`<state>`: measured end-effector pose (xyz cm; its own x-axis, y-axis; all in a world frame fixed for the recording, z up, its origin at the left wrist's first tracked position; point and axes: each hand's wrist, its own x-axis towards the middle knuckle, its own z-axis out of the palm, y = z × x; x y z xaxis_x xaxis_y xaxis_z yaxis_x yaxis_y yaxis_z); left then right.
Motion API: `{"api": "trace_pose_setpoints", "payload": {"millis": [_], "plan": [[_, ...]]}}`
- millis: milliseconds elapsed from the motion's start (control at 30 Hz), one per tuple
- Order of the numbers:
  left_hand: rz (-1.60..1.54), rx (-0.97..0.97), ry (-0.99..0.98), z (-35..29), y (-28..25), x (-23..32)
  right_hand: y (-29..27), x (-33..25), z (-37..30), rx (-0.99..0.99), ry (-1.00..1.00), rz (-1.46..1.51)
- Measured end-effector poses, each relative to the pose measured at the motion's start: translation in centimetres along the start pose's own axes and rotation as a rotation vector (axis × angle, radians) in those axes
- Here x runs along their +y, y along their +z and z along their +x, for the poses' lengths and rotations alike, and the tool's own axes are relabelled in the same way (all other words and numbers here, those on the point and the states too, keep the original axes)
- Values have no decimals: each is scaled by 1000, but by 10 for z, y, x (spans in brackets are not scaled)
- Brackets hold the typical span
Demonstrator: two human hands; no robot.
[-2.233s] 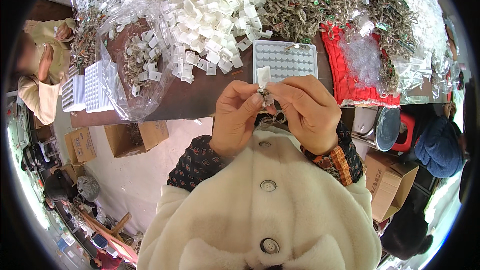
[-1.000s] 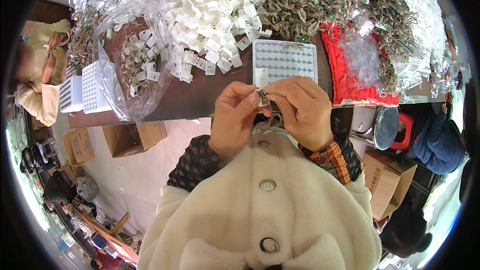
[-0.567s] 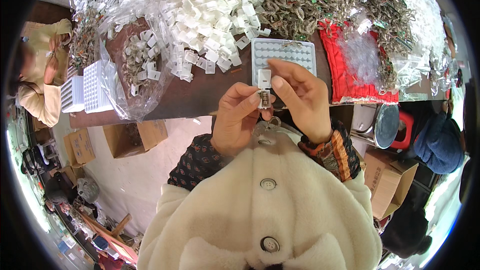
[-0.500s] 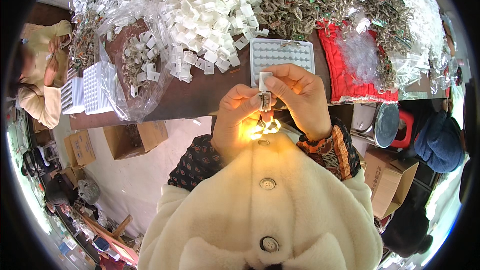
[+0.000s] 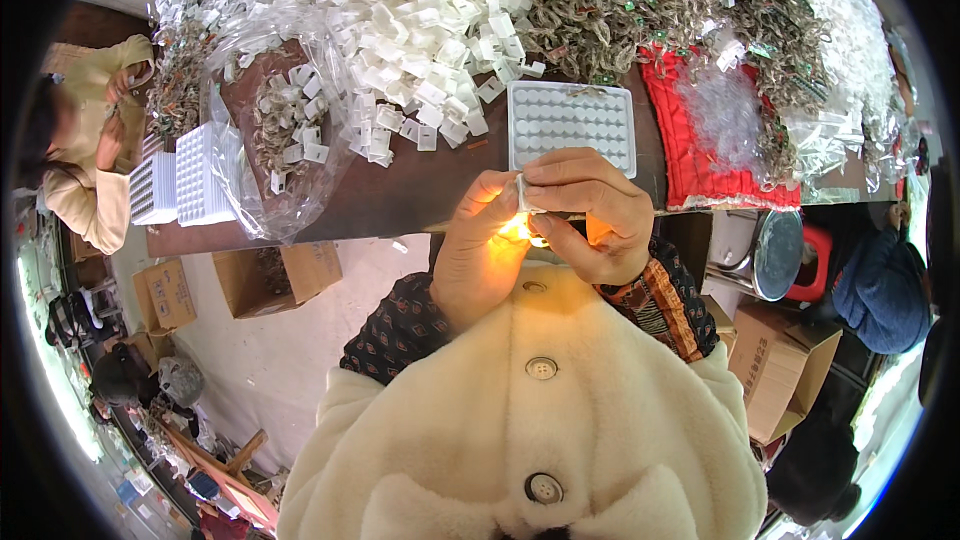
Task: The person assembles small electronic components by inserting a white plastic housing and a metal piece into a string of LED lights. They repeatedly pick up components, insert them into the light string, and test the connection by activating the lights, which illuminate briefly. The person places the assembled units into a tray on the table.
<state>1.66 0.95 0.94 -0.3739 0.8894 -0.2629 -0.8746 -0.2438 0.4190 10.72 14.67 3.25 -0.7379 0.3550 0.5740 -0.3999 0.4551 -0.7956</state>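
Held close to my chest, a small white plastic battery case [image 5: 521,192] is pinched between both hands. My left hand [image 5: 478,252] grips it from the left with thumb and fingers closed. From the right, my right hand [image 5: 600,212] wraps its fingers over the case and covers much of it. Warm yellow string lights [image 5: 522,228] glow beneath the fingers; most of their wire is hidden. Just beyond my hands lies a white tray [image 5: 515,130] with rows of rounded compartments. A large heap of white plastic cases [image 5: 420,40] spreads over the table behind it.
Tangled string lights [image 5: 640,15] pile up at the back right, beside a red cloth [image 5: 690,170] with clear plastic bits. Left are stacked white trays [image 5: 205,175] and a clear bag [image 5: 300,175]. Cardboard boxes [image 5: 310,270] stand below; another person [image 5: 95,140] works at far left.
The white cover and the battery box, apart before, have come together between my fingers. My right hand has lowered and closed over them; the glowing lights are now more hidden.
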Motion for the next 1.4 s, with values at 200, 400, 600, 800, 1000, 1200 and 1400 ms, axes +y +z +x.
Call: {"api": "trace_pose_setpoints", "payload": {"millis": [200,400,600,800,1000,1200,1400], "plan": [[-43,-31,-44,0,-7,-1,7,2,0,75,-45,-43],[-38,-55,-5,-3,1,-9,14,0,-3,131,-19,-4],[87,-31,-78,-2,-3,-10,-4,-2,-16,30,-135,-272],[63,-61,-20,5,5,-13,-54,-6,-49,285,161,-667],[39,27,-76,6,11,-12,-112,29,-62,407,468,-933],[76,-58,-15,9,5,-11,-119,39,-61,429,392,-999],[144,12,-28,6,7,-14,-83,2,-40,423,475,-458]]}}
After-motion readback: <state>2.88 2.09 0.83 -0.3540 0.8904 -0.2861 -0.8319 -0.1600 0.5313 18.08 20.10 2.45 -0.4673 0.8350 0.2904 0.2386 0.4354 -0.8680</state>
